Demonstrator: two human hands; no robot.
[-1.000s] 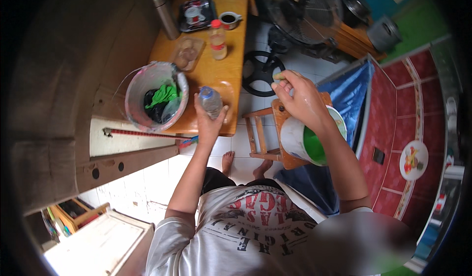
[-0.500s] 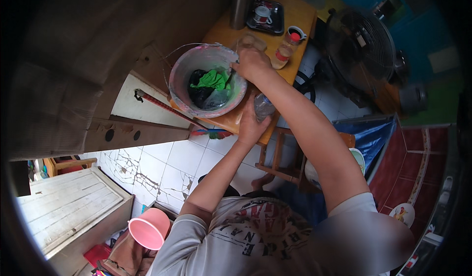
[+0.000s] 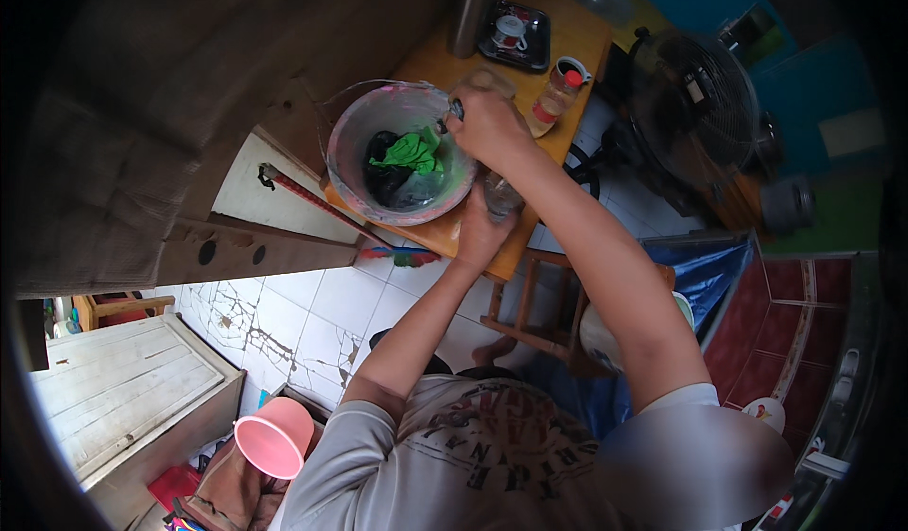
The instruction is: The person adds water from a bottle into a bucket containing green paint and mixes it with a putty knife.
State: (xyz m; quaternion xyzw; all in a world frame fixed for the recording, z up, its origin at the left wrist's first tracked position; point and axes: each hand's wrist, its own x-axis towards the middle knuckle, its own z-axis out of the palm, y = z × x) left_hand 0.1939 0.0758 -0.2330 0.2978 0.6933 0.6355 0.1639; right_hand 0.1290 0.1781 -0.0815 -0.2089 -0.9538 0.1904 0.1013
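A pale bucket [image 3: 342,167] with pinkish smears and a thin wire handle stands on the wooden table [image 3: 416,233]. Inside it lie a crumpled green plastic bag [image 3: 411,153] and black plastic [image 3: 381,183]. My left hand [image 3: 484,236] is wrapped round a clear bottle [image 3: 499,196], close beside the bucket; my right forearm partly covers it. At the bucket's right rim, my right hand [image 3: 492,120] is closed with a small dark thing [image 3: 456,110] showing between its fingers. A red-capped bottle [image 3: 556,104] of brownish contents stands to its right.
Farther back on the table are a steel flask [image 3: 470,11], a black tray [image 3: 530,37] with a lidded cup [image 3: 509,32], and a dark-filled cup [image 3: 571,66]. A large fan [image 3: 695,101] stands right. A wooden stool [image 3: 530,328] and pink bucket [image 3: 274,438] are below.
My right hand has turned and lifted slightly at the bucket's rim, and a dark thing now shows in its fingers. The left hand still holds the clear bottle, shifted slightly.
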